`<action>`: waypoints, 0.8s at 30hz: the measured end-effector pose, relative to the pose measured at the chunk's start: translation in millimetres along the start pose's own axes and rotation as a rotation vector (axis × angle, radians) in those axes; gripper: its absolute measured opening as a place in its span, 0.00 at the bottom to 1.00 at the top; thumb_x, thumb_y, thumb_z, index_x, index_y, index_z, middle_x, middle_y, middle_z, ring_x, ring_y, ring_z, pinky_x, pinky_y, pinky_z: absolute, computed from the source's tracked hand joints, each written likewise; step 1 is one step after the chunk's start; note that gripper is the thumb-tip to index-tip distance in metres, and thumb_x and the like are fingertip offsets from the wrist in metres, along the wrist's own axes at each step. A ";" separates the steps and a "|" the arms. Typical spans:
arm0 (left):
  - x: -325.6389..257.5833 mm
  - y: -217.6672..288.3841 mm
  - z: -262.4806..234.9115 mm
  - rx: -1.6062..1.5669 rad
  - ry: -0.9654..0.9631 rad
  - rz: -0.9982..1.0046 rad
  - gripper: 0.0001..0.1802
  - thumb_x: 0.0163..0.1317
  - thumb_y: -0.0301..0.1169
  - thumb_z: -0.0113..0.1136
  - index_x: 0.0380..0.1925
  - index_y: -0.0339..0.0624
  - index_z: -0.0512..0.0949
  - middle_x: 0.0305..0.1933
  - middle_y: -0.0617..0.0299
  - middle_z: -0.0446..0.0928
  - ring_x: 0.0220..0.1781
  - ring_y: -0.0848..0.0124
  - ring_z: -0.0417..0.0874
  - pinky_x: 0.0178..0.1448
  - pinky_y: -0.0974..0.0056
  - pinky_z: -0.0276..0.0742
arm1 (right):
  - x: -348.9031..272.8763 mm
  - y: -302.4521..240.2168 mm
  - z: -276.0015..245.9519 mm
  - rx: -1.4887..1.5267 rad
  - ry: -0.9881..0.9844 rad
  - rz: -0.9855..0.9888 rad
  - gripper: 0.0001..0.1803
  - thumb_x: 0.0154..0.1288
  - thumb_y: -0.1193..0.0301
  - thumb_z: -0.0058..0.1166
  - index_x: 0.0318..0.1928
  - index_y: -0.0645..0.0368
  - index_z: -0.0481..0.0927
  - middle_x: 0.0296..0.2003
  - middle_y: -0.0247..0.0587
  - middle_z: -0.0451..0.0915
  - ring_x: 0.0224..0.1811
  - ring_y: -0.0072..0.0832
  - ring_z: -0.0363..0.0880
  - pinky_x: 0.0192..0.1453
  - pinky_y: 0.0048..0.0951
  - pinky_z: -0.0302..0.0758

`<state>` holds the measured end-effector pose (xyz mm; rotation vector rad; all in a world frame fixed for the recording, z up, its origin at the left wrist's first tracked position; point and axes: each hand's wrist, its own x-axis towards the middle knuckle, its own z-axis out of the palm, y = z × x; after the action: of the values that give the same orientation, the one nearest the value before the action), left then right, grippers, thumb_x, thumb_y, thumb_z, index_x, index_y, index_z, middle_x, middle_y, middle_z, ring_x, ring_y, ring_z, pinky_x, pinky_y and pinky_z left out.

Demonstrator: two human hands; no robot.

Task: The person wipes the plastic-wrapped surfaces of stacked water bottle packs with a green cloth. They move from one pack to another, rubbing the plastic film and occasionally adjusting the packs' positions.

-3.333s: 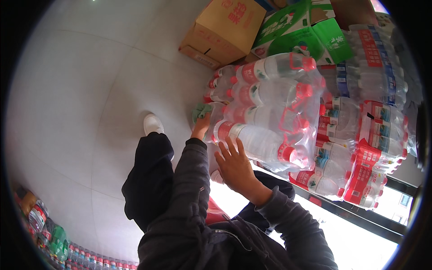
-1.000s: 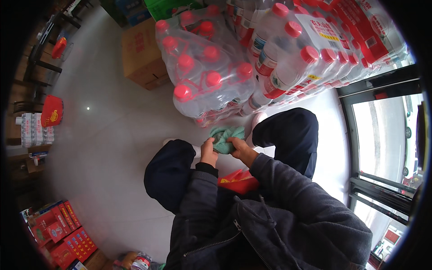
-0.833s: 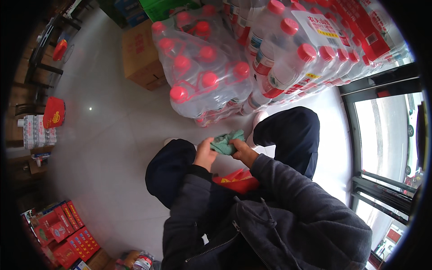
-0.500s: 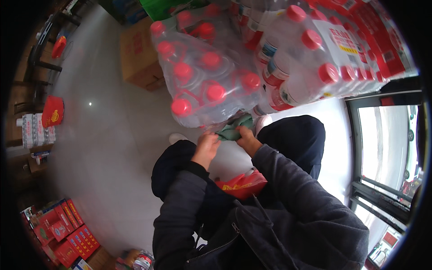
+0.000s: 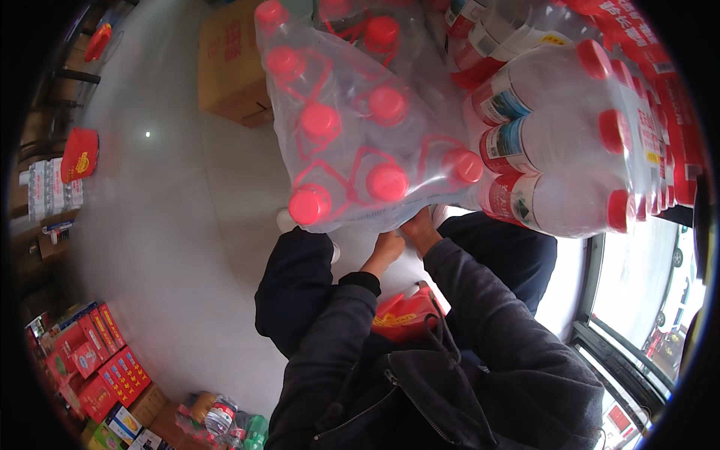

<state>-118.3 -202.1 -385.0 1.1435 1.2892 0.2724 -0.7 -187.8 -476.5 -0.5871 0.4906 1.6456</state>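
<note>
Looking like a shop
Bottle packs (image 5: pixel 360 127), red boxes (image 5: pixel 97 364) and a carton (image 5: pixel 234 64) are edging the floor (image 5: pixel 172 240); a car (image 5: pixel 672 285) is showing through glass (image 5: pixel 630 274).

Half a second ago I could see the crumpled green cloth between my hands; now it has gone from my sight. My left hand (image 5: pixel 385 253) and right hand (image 5: pixel 421 229) have come closer together, and the right fingers are now hidden behind the near edge of the clear plastic-wrapped pack of red-capped bottles (image 5: pixel 346 146). That pack looks bigger, and the brown cardboard box (image 5: pixel 234 64) has shifted up in my view.
</note>
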 end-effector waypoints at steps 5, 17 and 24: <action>-6.8 -5.5 6.2 0.248 0.004 0.050 0.41 0.48 0.14 0.47 0.67 0.36 0.53 0.70 0.38 0.52 0.73 0.48 0.49 0.73 0.56 0.51 | 7.3 -1.9 -25.2 0.012 -0.076 0.053 0.18 0.63 0.58 0.53 0.49 0.54 0.74 0.49 0.37 0.76 0.55 0.38 0.71 0.64 0.45 0.65; -6.1 -22.9 3.4 0.254 -0.146 -0.039 0.43 0.47 0.16 0.41 0.69 0.37 0.50 0.72 0.39 0.50 0.75 0.51 0.47 0.75 0.62 0.47 | 26.7 3.5 -63.4 0.144 0.034 0.129 0.18 0.66 0.59 0.48 0.50 0.54 0.74 0.51 0.39 0.75 0.54 0.39 0.71 0.63 0.46 0.66; -5.2 -13.7 -2.3 0.372 -0.073 -0.053 0.21 0.55 0.25 0.46 0.51 0.39 0.74 0.51 0.41 0.74 0.58 0.48 0.72 0.60 0.53 0.66 | 30.8 -0.5 -67.2 0.090 0.068 0.124 0.18 0.66 0.58 0.47 0.51 0.55 0.73 0.51 0.40 0.76 0.54 0.40 0.71 0.62 0.46 0.67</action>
<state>-127.6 -211.2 -392.3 1.4152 1.3369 -0.0524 3.1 -205.5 -548.1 -0.5568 0.6587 1.7150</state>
